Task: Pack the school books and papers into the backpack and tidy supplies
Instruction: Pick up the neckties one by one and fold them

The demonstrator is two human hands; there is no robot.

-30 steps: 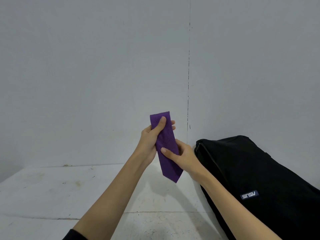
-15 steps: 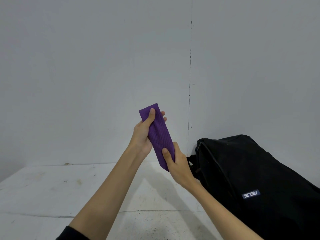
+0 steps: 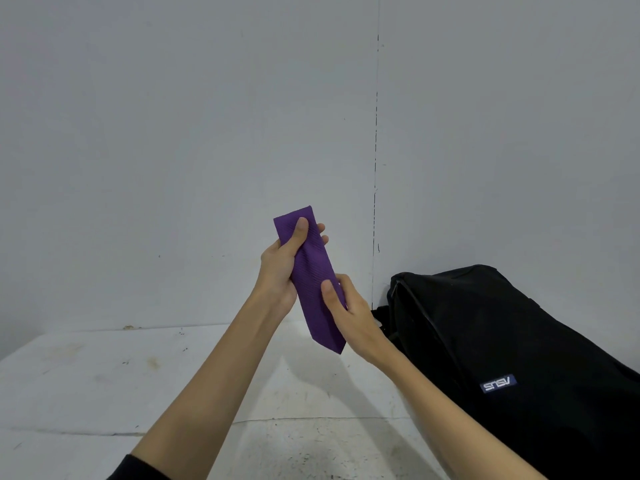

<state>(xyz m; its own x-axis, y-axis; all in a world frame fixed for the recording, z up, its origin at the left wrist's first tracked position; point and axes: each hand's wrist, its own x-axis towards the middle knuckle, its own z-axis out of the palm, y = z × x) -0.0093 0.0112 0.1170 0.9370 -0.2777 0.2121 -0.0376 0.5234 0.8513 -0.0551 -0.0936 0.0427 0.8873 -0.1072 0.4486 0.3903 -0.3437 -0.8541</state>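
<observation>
A folded purple cloth [image 3: 316, 278], long and narrow, is held up in the air in front of the wall, tilted with its lower end to the right. My left hand [image 3: 282, 268] grips its upper part, thumb across the front. My right hand [image 3: 344, 308] pinches its lower half from the right side. A black backpack [image 3: 512, 358] with a small blue logo patch lies on the white table [image 3: 104, 382] to the right, against the wall. No books or papers are in view.
A grey wall stands close behind the table, with a vertical seam [image 3: 375, 168] just left of the backpack. The table surface is white and scuffed, and a seam [image 3: 86, 432] crosses it near the front.
My right hand has slid a little up the cloth from its lower end, so the bottom corner now shows below it. My left hand keeps its grip.
</observation>
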